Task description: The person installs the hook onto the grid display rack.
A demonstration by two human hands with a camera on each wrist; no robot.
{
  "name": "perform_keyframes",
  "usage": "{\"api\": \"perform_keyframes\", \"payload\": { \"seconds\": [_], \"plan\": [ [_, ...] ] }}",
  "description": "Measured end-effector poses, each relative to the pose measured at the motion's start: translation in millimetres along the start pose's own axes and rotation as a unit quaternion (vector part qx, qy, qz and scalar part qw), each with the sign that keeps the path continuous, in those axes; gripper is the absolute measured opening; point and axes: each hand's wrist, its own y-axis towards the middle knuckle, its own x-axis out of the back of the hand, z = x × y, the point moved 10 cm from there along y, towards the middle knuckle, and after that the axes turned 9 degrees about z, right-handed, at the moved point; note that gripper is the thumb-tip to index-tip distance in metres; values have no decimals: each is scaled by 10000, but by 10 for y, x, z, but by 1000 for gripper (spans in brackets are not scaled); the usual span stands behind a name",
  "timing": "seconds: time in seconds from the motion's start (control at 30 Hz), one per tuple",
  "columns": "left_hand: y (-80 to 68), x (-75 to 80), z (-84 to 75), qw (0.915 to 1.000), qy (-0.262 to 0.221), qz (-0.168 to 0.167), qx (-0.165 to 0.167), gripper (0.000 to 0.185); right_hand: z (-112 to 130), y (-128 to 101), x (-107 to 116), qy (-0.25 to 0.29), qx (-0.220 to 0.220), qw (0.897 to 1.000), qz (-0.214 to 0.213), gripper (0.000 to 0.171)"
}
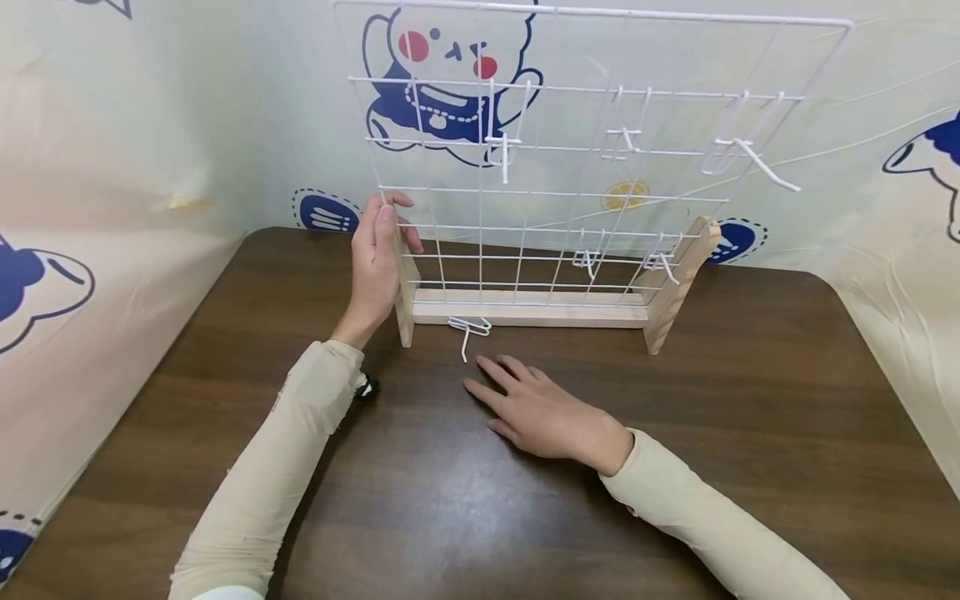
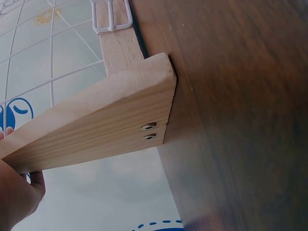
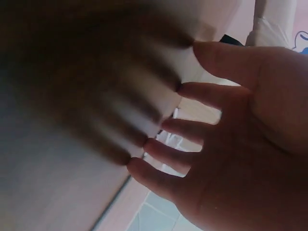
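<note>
A white wire grid panel (image 1: 570,142) stands upright in a wooden base (image 1: 528,307) at the back of the brown table (image 1: 465,500). Several white hooks (image 1: 753,162) hang on it. My left hand (image 1: 378,250) grips the grid's left edge just above the left wooden foot (image 2: 96,130). One loose white hook (image 1: 468,329) lies on the table in front of the base. My right hand (image 1: 536,408) rests flat on the table, fingers straight and spread, its fingertips (image 3: 144,159) a short way from that hook.
Patterned sheeting (image 1: 112,208) with blue cartoon figures walls in the table at the left, back and right. A small black object (image 1: 367,387) sits beside my left forearm. The table's right half is bare wood.
</note>
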Motion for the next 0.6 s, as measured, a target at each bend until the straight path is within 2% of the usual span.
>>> {"api": "perform_keyframes", "payload": {
  "seconds": [0.1, 0.27, 0.43, 0.53, 0.6],
  "plan": [
    [7, -21, -12, 10000, 26, -8, -19, 31, -48, -11, -53, 137, -100, 9994, 308, 57],
    [4, -30, -11, 10000, 19, -31, 65, 30, -52, -15, -7, 69, -32, 9999, 97, 54],
    [0, -29, -11, 10000, 54, -27, 53, 30, -18, 9, 83, -103, 47, 9986, -519, 56],
    [-4, -11, -22, 9999, 89, -16, -45, 30, 23, 50, 182, -274, 119, 9941, -1040, 59],
    [-8, 4, -17, 10000, 60, -39, -39, 29, 35, 94, 232, -421, 108, 9919, -1198, 62]
  ]
}}
